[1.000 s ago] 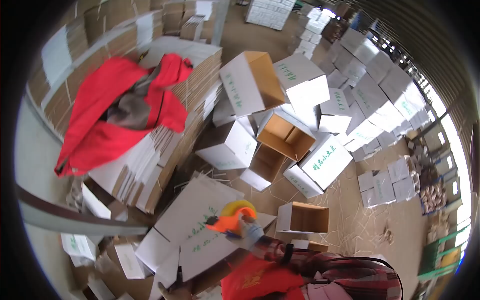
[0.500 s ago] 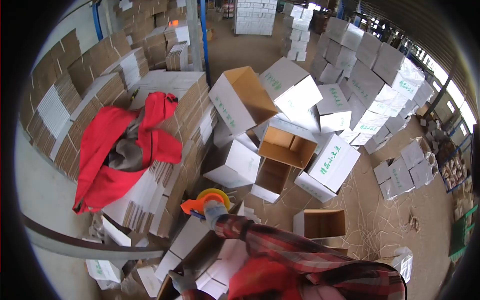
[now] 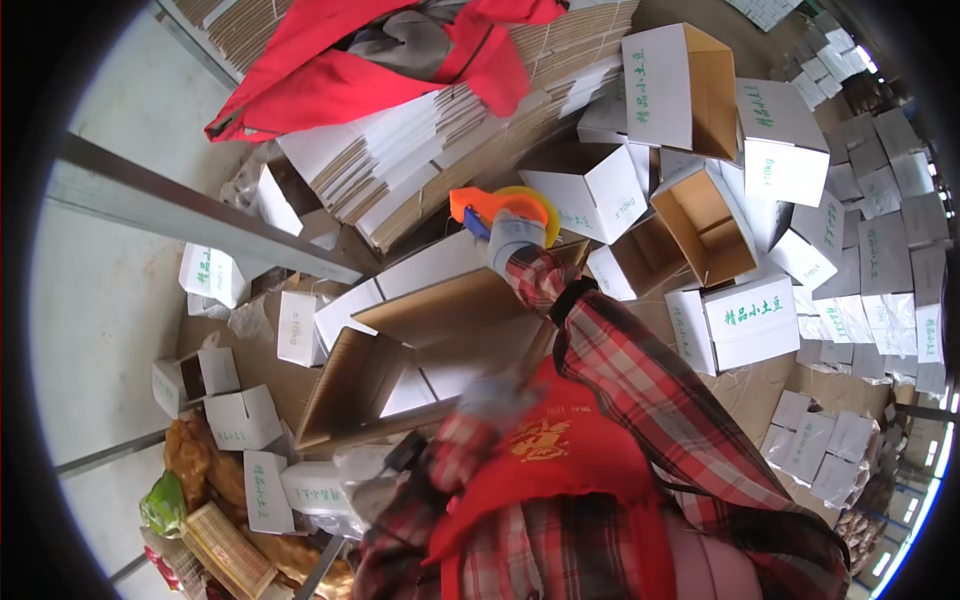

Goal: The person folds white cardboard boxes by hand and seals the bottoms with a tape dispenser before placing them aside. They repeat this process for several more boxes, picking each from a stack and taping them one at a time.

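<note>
My right hand (image 3: 516,232), in a grey-white glove, is closed round an orange tape dispenser (image 3: 478,205) with a yellow tape roll on it. It is at the far side of an open cardboard carton (image 3: 342,385), whose brown inside faces up and whose flaps are spread. My left hand (image 3: 497,400), gloved too, is smeared by motion at the carton's near side, close to my red apron (image 3: 545,440). Its fingers cannot be made out, nor whether it touches the carton.
Stacks of flat cartons (image 3: 420,130) stand beyond, with a red jacket (image 3: 350,75) lying on top. Open white boxes (image 3: 585,195) lie piled to the right. A metal rail (image 3: 220,215) crosses the left side. Small boxes (image 3: 243,418) and an orange-brown bag (image 3: 190,455) lie lower left.
The view has swung down and left, showing more of the open carton. My left hand has moved from the carton's left end toward my body. My right hand still grips the tape dispenser.
</note>
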Demonstrator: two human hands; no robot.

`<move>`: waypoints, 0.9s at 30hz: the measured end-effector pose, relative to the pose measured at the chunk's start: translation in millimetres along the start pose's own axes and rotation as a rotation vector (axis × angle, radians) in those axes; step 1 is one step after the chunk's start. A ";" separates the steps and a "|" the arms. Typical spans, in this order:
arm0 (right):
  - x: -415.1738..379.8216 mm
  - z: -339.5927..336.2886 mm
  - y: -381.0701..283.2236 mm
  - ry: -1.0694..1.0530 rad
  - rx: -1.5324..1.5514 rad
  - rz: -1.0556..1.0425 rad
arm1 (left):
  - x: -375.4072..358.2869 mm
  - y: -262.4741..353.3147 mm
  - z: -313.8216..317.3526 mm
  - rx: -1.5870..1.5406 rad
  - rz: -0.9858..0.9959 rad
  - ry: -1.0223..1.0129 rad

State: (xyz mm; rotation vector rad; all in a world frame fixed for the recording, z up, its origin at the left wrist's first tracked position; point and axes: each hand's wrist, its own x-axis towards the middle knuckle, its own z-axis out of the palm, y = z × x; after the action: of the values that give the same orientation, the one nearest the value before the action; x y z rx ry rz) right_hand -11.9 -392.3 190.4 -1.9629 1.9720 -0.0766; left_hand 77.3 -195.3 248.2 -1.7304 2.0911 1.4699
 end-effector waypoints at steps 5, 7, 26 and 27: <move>-11.8 -8.5 -0.1 -0.036 -0.086 -0.058 | 53.5 16.5 48.0 -0.210 0.080 -0.028; -12.7 -21.3 15.5 -0.015 -0.045 -0.069 | 60.9 1.3 52.5 -0.422 0.004 -0.099; -171.5 18.8 144.2 -0.444 -0.380 -0.023 | 8.8 -99.1 -11.5 0.693 0.270 -0.112; -172.5 21.7 152.0 -0.436 -0.357 -0.044 | -19.5 -116.3 -46.5 0.675 0.362 0.006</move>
State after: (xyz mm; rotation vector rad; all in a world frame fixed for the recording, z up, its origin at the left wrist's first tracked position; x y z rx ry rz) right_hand -155.9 -213.8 163.1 -2.0110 1.7372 0.6771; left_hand 198.9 -203.0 213.2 -1.1439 2.5771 0.6464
